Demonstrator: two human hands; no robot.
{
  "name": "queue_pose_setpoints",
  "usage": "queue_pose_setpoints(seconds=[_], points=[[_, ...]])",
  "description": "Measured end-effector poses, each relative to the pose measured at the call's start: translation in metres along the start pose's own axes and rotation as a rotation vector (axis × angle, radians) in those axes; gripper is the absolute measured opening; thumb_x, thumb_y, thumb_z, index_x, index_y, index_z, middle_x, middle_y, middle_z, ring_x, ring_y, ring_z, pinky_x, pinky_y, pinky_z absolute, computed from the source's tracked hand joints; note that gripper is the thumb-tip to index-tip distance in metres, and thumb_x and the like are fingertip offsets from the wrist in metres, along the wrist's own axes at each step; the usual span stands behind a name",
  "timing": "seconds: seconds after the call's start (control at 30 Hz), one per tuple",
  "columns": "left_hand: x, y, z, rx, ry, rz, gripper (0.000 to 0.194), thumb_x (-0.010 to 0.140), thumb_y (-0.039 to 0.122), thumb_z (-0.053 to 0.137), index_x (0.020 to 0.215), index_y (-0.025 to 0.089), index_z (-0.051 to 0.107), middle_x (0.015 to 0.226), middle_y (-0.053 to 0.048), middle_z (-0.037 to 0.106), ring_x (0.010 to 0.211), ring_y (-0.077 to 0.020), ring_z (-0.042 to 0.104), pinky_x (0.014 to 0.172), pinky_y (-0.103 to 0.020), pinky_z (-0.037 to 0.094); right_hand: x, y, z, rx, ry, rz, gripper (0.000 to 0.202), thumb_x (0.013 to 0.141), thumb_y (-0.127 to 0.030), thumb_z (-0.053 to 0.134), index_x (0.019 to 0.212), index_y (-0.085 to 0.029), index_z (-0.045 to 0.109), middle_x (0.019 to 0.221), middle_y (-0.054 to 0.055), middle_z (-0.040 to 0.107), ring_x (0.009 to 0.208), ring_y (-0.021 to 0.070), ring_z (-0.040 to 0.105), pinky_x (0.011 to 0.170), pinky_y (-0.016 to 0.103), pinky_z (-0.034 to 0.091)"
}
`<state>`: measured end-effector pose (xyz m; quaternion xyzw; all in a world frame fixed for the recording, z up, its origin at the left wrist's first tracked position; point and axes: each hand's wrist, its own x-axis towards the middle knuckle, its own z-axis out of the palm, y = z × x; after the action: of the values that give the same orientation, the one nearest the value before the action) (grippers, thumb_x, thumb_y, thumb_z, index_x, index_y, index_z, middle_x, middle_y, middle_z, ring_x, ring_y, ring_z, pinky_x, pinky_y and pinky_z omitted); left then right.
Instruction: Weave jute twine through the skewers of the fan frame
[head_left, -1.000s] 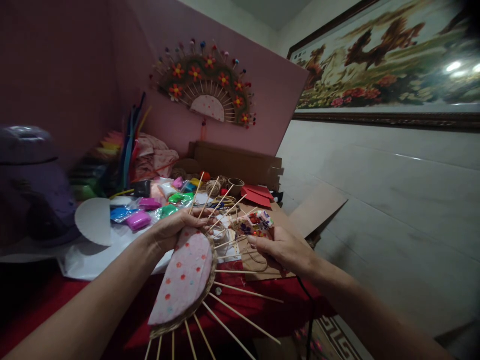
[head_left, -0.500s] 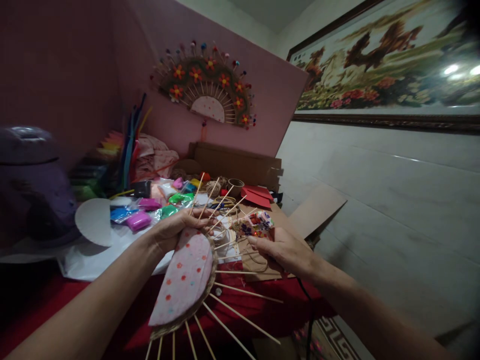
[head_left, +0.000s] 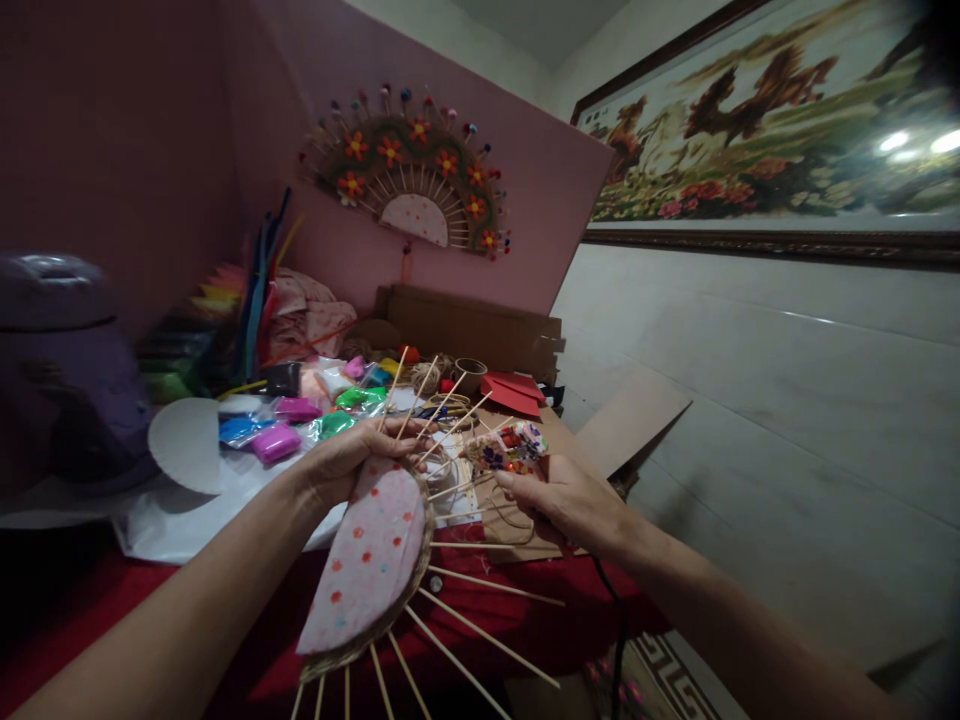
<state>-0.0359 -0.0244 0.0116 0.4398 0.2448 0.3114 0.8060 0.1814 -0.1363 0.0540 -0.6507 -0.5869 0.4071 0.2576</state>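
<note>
My left hand (head_left: 379, 445) is closed on the upper end of a half-round fan (head_left: 367, 560). Pink cloth with red flowers covers the fan's middle, a braided cord edges its curve, and thin wooden sticks (head_left: 480, 583) spread out from it. In my right hand (head_left: 570, 495), the fingers are wrapped round a flower-patterned glue gun (head_left: 506, 447) with a small red light. Its nozzle end points left, close to the upper sticks near my left fingers; whether it touches them I cannot tell. A black cord (head_left: 616, 590) hangs below my right hand.
Bags of coloured clay (head_left: 276, 442), a white half disc (head_left: 187, 447) and a purple flask (head_left: 64, 370) are at the left. Red paper (head_left: 514, 393), a tape roll (head_left: 471, 372) and cardboard (head_left: 637, 420) lie behind. A finished fan (head_left: 412, 190) hangs on the pink board.
Both hands, the fan and the glue gun stay practically in place. Only a very slight shift of the whole view shows.
</note>
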Motion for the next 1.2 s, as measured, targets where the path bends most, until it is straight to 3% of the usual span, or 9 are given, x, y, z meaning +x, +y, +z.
queue_pose_setpoints(seconds=[1.0, 1.2], points=[[0.001, -0.001, 0.000, -0.015, -0.005, -0.014, 0.033, 0.064, 0.001, 0.065, 0.096, 0.009, 0.064, 0.083, -0.009, 0.070, 0.062, -0.0150, 0.065, 0.057, -0.023, 0.051, -0.003, -0.001, 0.001, 0.008, 0.019, -0.041, 0.036, 0.080, -0.046, 0.052, 0.058, -0.020, 0.040, 0.041, -0.007, 0.037, 0.033, 0.0051, 0.032, 0.031, 0.018, 0.024], [0.000, -0.002, -0.001, -0.019, 0.002, -0.016, 0.031, 0.064, 0.001, 0.065, 0.094, 0.009, 0.064, 0.081, -0.008, 0.070, 0.063, -0.0155, 0.066, 0.059, -0.023, 0.051, 0.004, 0.012, 0.001, 0.117, 0.014, -0.041, 0.034, 0.080, -0.050, 0.053, 0.071, -0.017, 0.050, 0.048, -0.006, 0.044, 0.032, 0.0054, 0.037, 0.028, 0.017, 0.028]])
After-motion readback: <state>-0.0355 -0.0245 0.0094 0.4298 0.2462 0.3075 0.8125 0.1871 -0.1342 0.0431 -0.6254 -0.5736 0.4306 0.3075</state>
